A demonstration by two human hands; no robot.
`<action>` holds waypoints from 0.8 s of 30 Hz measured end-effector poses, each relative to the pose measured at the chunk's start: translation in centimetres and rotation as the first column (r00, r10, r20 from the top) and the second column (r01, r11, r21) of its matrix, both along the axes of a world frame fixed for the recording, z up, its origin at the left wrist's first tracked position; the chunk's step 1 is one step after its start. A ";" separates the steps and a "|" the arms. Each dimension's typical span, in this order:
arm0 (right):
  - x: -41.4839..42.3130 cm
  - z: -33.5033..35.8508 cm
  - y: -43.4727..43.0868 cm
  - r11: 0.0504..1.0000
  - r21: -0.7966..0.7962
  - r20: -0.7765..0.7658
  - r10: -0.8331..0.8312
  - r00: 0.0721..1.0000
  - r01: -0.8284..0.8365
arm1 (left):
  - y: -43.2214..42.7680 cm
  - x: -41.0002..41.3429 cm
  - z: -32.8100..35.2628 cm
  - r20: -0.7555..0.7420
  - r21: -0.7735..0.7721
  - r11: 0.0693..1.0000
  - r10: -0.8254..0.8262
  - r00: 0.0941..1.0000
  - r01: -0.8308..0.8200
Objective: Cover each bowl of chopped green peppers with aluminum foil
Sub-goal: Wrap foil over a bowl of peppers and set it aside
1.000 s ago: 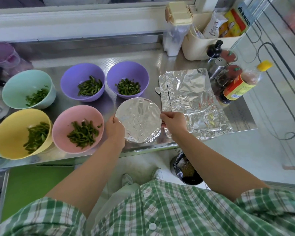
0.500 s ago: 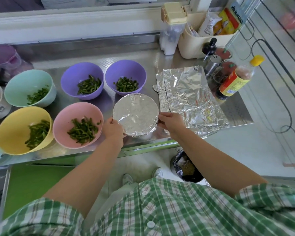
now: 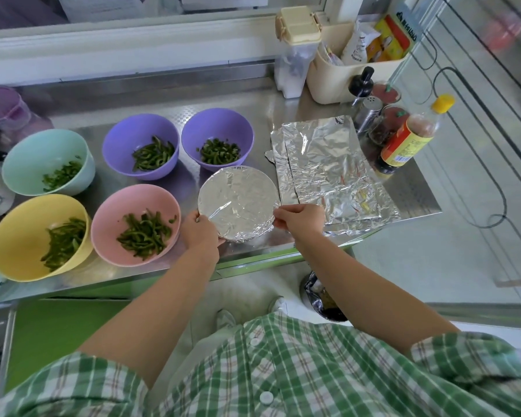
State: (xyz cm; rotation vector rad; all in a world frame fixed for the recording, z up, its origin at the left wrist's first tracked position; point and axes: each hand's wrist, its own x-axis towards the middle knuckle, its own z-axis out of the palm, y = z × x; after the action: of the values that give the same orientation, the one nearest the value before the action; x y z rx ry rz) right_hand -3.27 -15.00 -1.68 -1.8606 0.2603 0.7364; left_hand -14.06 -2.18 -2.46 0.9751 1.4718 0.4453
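Nearest the camera, a green plaid shirt (image 3: 283, 371) and two bare forearms reach out over the edge of the steel counter (image 3: 253, 106). The left hand (image 3: 200, 236) is curled round the near-left rim of the foil-covered bowl (image 3: 238, 200), gripping it. The right hand (image 3: 301, 219) pinches the crimped foil at the bowl's right rim between fingertips and thumb. That bowl sits close to the counter's front edge, its foil drawn flat across the top and crumpled down the sides.

This looks like the final tuck on this one. Foil is thin and light; it creases readily and holds a fold, but I'd judge it tears if dragged hard over the rim. The skirt below the rim is the place to press, not the taut top. The bowl itself looks light and could skate on steel, so a steadying hand matters.

Just left, the pink bowl (image 3: 151, 200) and the yellow bowl (image 3: 21, 230) lie uncovered, pepper strips showing. Just right, the spare foil sheets (image 3: 322, 164) lie stacked flat; lifting one by a corner should separate it.

Further back are two purple bowls (image 3: 127, 136) (image 3: 220, 121) and a teal bowl (image 3: 42, 155), all uncovered. Behind them are a sauce bottle (image 3: 403, 139) and a cream caddy (image 3: 328, 82).
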 end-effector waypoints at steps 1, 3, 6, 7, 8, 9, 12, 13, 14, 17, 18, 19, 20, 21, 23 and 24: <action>0.0 0.1 0.0 0.999 0.031 -0.035 -0.026 0.999 0.027 | 0.0 0.0 -0.1 -0.005 0.005 1.000 -0.003 1.000 0.003; 0.1 0.0 -0.1 0.995 0.083 -0.097 -0.054 0.994 0.062 | 0.1 -0.1 -0.2 -0.011 0.013 1.000 -0.003 1.000 0.003; 0.6 0.0 -0.5 0.997 0.076 -0.107 -0.021 0.994 0.030 | 0.1 0.0 -0.2 0.001 0.009 1.000 -0.007 1.000 0.007; 0.8 -0.2 -0.5 0.999 0.045 -0.072 -0.002 0.997 0.005 | 0.1 0.0 -0.1 0.007 0.009 1.000 -0.009 1.000 0.009; 1.1 -0.2 -0.5 1.000 0.012 -0.028 0.013 1.000 -0.013 | 0.1 0.0 0.0 0.009 0.010 1.000 -0.015 1.000 0.015; 1.4 -0.1 -0.5 1.000 -0.018 0.018 0.024 1.000 -0.024 | 0.1 0.0 -0.1 0.011 0.011 1.000 -0.018 1.000 0.018; 1.9 0.3 0.0 0.998 -0.048 0.065 0.054 0.996 -0.051 | 0.3 -0.1 -0.2 0.012 0.011 1.000 -0.029 1.000 0.028; 2.0 0.3 0.2 0.998 -0.039 0.041 0.058 0.997 -0.056 | 0.3 -0.1 -0.3 0.010 0.011 0.999 -0.034 0.999 0.034; 2.0 0.3 0.4 0.998 -0.031 0.018 0.060 0.998 -0.059 | 0.3 -0.1 -0.2 0.008 0.011 0.999 -0.040 0.999 0.040; 2.2 0.2 0.8 1.000 -0.003 -0.070 0.016 0.997 -0.017 | 0.4 -0.1 -0.3 -0.003 0.023 0.998 -0.055 0.998 0.055; 2.3 0.1 0.9 1.000 0.018 -0.109 -0.005 0.994 0.007 | 0.4 -0.2 -0.4 -0.009 0.027 0.998 -0.062 0.998 0.062; 2.4 0.1 0.8 0.999 0.045 -0.142 -0.022 0.990 0.029 | 0.4 -0.2 -0.5 -0.012 0.027 0.998 -0.064 0.998 0.064; 2.4 0.1 0.8 0.996 0.071 -0.169 -0.038 0.985 0.051 | 0.5 -0.2 -0.6 -0.012 0.023 0.998 -0.063 0.998 0.064; 2.3 0.2 0.7 0.993 0.089 -0.186 -0.054 0.981 0.072 | 0.5 -0.2 -0.6 -0.010 0.019 0.998 -0.062 0.998 0.062; 1.9 -0.1 0.1 0.993 0.091 -0.181 -0.061 0.982 0.079 | 0.4 -0.2 -0.5 0.001 0.014 0.998 -0.056 0.998 0.056; 1.7 -0.3 -0.3 0.995 0.075 -0.157 -0.059 0.986 0.071 | 0.3 -0.2 -0.4 0.012 0.013 0.999 -0.049 0.999 0.049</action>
State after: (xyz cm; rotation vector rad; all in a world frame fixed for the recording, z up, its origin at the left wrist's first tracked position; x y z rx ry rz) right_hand -1.59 -15.34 -1.97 -1.7135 0.3836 0.8356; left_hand -14.25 -1.89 -2.88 1.0148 1.4321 0.4246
